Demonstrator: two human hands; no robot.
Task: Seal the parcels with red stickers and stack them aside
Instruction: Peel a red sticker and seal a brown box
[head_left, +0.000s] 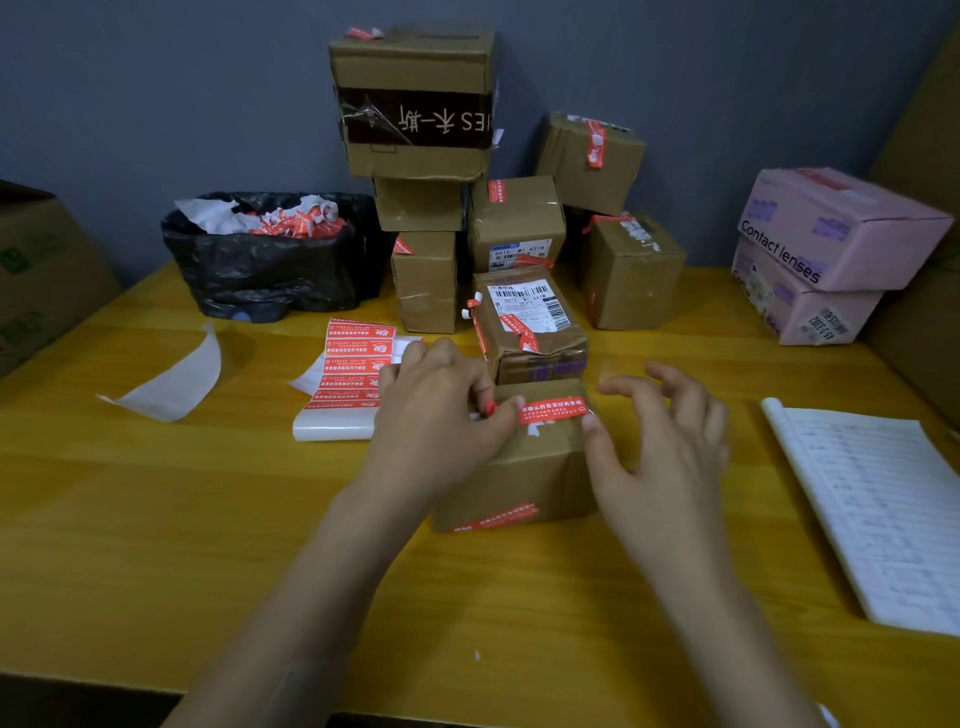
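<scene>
Probably limp and tacky, the red sticker (553, 410) is pinched at one end by the left grip (441, 410); right grip (665, 431), fingers apart, thumbs it onto the stiff parcel (519, 467).

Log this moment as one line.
left hand: pinches red sticker end | right hand: thumb on other end | cardboard parcel: sticker across top

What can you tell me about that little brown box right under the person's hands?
The parcel is a small, closed brown cardboard box resting on the yellow table. A red sticker with white print lies across its top; the left hand pinches one end, the right hand presses the other with its thumb. A second red strip runs along its near bottom edge.
</scene>
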